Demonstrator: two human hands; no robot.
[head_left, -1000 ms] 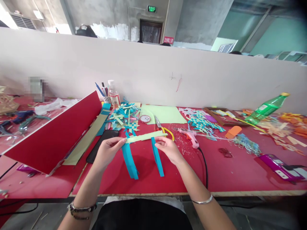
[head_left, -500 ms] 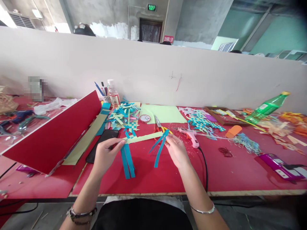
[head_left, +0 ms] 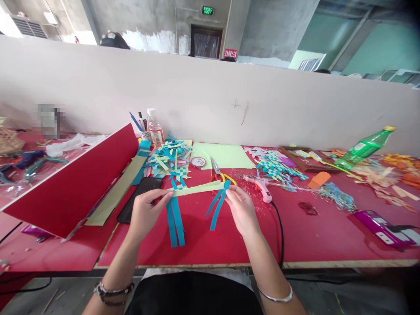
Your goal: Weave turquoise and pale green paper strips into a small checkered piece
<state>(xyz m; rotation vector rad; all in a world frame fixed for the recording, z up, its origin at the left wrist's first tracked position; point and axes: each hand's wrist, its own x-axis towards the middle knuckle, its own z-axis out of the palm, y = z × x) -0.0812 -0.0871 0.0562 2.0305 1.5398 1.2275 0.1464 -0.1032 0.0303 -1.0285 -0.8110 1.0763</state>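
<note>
So the left hand (head_left: 149,210) has thumb and fingers pinched on the left end of a long pale-green paper strip (head_left: 198,188), which reaches across to the right hand, with a pair of flat teal-blue paper strips (head_left: 176,223) hanging just beside those fingertips. The right hand (head_left: 242,209) is pinching the top of a narrow folded teal-blue paper strip (head_left: 218,209) right at the green one's far end, its two tails dangling down-left over the red tabletop (head_left: 197,249).
</note>
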